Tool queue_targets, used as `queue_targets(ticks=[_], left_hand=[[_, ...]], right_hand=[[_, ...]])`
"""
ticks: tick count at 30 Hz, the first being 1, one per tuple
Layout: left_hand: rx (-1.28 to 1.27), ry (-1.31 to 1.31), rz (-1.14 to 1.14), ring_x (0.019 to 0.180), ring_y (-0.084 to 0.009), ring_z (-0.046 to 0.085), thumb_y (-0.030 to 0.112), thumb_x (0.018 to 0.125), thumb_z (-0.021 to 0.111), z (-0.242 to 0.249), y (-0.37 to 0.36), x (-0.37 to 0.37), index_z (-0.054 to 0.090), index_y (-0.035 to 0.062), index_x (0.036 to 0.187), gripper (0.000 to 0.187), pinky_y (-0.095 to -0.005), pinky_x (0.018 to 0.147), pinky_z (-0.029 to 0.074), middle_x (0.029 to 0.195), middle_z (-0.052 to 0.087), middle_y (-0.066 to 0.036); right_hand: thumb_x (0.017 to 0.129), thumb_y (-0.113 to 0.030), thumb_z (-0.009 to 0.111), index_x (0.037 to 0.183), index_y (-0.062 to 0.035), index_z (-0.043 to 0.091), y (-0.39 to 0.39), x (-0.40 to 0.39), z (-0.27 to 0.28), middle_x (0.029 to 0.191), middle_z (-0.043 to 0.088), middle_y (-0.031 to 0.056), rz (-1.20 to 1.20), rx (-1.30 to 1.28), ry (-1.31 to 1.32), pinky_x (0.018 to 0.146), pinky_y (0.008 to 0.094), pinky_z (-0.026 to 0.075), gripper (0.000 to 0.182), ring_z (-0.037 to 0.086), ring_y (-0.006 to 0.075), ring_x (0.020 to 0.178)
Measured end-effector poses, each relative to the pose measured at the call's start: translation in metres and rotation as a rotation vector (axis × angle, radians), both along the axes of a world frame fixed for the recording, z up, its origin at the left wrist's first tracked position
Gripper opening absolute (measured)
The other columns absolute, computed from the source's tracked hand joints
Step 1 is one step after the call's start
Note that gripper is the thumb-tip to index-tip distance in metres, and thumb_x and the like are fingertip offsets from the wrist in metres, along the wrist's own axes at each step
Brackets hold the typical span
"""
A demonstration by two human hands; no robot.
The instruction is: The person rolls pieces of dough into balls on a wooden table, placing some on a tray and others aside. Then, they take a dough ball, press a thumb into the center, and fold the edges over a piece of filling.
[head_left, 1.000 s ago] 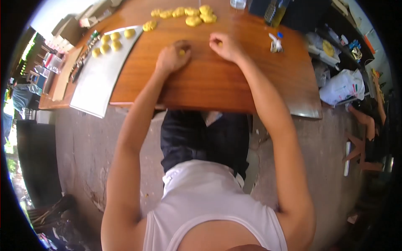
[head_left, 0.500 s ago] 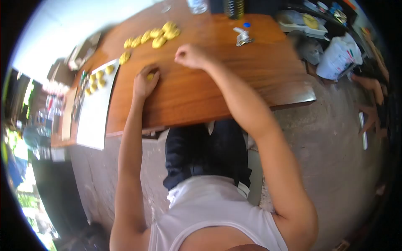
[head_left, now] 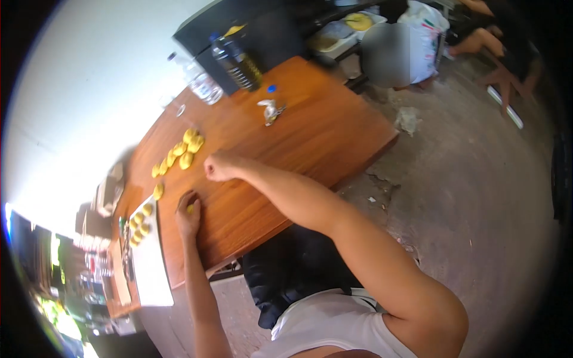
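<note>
My left hand (head_left: 188, 219) rests on the wooden table, its fingers curled around a small yellow dough ball (head_left: 191, 209) that shows between thumb and fingers. Farther up the table, my right hand (head_left: 221, 166) is held closed just above the wood; whatever its fingers hold, if anything, is hidden. Just left of it lies a cluster of yellow dough pieces (head_left: 186, 160), with a single dough piece (head_left: 158, 191) nearer my left hand. Several smaller yellow balls (head_left: 145, 228) sit on a white board (head_left: 150, 271) along the left side.
At the far edge stand a clear bottle (head_left: 206, 89) and a bottle of yellowish liquid (head_left: 242, 65). A crumpled wrapper (head_left: 270, 112) and a blue cap (head_left: 272, 89) lie on the table (head_left: 316, 128). A white sack (head_left: 425, 45) is on the right, with another person (head_left: 507, 56) beyond it.
My view has swung to the right and tilted, so the table sits lower and the bottles show fully. Both hands keep about the same places over the table, the left still around the dough ball.
</note>
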State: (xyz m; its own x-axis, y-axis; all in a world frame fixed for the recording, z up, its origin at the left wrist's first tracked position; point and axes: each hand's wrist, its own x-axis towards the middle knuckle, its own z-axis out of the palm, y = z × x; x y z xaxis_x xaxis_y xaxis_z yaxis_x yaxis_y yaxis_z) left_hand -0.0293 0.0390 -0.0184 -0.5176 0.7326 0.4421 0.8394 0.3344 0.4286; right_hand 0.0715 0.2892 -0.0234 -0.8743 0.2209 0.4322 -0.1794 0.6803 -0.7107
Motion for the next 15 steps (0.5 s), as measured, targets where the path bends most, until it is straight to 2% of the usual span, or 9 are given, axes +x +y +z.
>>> queue_targets(ticks=[2,5,15], left_hand=[[-0.009,0.035,-0.003,0.117,-0.0315,0.071,0.008,0.095,0.069,-0.006,-0.002,-0.009,0.071,-0.0042,0.120,0.027,-0.0377,0.104,0.053,0.133,0.070,-0.019],[0.013,-0.096,0.023,0.118,-0.0296,0.071,0.004,0.095,0.068,-0.005,-0.001,-0.008,0.070,-0.0042,0.122,0.028,-0.0374,0.104,0.054,0.135,0.069,-0.018],[0.055,-0.102,-0.019,0.113,-0.0325,0.072,-0.001,0.092,0.066,-0.012,-0.002,-0.014,0.071,-0.0049,0.119,0.028,-0.0390,0.101,0.055,0.133,0.068,-0.022]], right_hand=[[0.085,-0.024,0.075,0.088,-0.0122,0.080,-0.001,-0.001,-0.001,0.092,0.079,0.0132,0.007,-0.008,0.004,0.079,0.0451,0.061,0.013,0.077,0.0322,0.087],[0.082,-0.023,0.076,0.085,-0.0122,0.079,-0.003,-0.009,-0.006,0.088,0.079,0.0129,-0.003,-0.024,0.038,0.080,0.0452,0.061,0.012,0.077,0.0325,0.086],[0.082,-0.015,0.070,0.079,-0.0092,0.076,-0.008,-0.005,-0.004,0.085,0.077,0.0161,-0.037,-0.017,0.104,0.076,0.0468,0.059,0.008,0.075,0.0366,0.083]])
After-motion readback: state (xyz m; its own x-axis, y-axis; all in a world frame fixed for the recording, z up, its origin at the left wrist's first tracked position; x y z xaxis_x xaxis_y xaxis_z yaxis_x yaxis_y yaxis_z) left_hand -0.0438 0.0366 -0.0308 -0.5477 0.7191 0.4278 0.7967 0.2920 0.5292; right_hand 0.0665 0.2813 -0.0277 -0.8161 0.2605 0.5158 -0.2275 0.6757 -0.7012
